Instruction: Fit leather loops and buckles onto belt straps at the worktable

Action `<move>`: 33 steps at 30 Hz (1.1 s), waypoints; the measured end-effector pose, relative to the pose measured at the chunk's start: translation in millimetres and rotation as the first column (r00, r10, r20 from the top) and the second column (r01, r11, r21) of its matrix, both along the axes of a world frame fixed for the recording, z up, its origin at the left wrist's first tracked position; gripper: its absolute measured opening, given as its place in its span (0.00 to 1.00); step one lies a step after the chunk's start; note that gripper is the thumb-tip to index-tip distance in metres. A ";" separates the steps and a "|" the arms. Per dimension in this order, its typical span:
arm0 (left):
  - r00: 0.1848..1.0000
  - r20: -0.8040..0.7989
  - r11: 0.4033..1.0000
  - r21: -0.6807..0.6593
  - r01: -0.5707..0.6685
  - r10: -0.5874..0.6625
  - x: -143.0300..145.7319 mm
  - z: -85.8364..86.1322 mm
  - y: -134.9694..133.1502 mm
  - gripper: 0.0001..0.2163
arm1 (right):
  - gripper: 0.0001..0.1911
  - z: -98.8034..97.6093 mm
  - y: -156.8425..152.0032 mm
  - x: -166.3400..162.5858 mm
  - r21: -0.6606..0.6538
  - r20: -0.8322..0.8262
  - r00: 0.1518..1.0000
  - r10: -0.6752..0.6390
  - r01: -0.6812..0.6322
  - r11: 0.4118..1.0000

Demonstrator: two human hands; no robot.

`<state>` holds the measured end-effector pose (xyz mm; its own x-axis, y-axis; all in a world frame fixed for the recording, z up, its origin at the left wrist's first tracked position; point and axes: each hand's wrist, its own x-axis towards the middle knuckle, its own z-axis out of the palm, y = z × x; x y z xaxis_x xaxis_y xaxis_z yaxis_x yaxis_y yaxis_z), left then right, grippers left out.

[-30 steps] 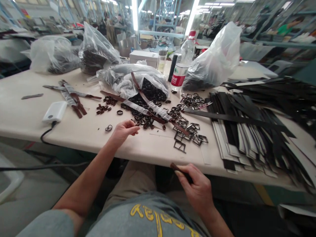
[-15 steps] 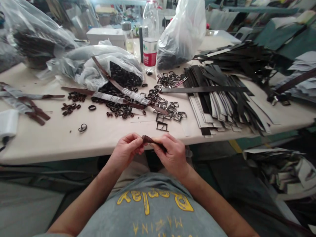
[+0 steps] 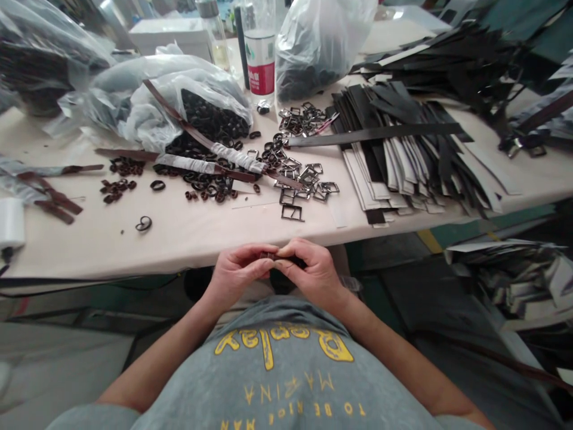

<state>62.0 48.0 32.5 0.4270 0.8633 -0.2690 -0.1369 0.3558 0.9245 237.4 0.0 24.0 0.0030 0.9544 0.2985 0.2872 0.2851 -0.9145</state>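
My left hand (image 3: pixel 236 273) and my right hand (image 3: pixel 312 272) meet just below the table's front edge, above my lap. Both are pinched on the end of a dark brown strap (image 3: pixel 271 257), most of it hidden by my fingers. On the table beyond them lie metal buckles (image 3: pixel 302 179) and small dark loops (image 3: pixel 206 191). Brown straps partly wrapped in grey film (image 3: pixel 215 164) lie across the loops.
An open plastic bag of dark loops (image 3: pixel 197 110) sits at the back, with a water bottle (image 3: pixel 259 57) and another filled bag (image 3: pixel 320 42) behind. A stack of black and white strips (image 3: pixel 403 161) covers the right side. A white charger (image 3: pixel 11 224) lies far left.
My left hand came off the table and joined my right hand on the strap end. Both hands then drew closer to my body, and the view tilted down.
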 end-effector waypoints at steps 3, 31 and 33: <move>0.999 -0.042 0.999 0.044 0.008 -0.006 -3.9 -4.0 -4.8 0.07 | 0.03 -1.7 -4.4 3.3 -0.059 0.049 0.996 0.070 -0.068 0.996; 0.988 -0.108 0.991 -0.095 0.098 -0.108 -12.4 -10.2 -12.8 0.09 | 0.16 -2.1 -20.2 7.8 -0.306 0.621 0.685 0.380 -0.234 0.923; 0.983 -0.120 0.987 -0.089 0.132 -0.142 -9.1 -8.8 -15.2 0.09 | 0.16 0.1 -18.5 5.7 -0.312 0.561 0.717 0.414 -0.280 0.908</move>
<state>52.9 32.8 23.7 0.4981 0.7726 -0.3937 0.0335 0.4365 0.8991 243.1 -18.5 24.1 -0.4556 0.8877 -0.0668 0.7096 0.3169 -0.6293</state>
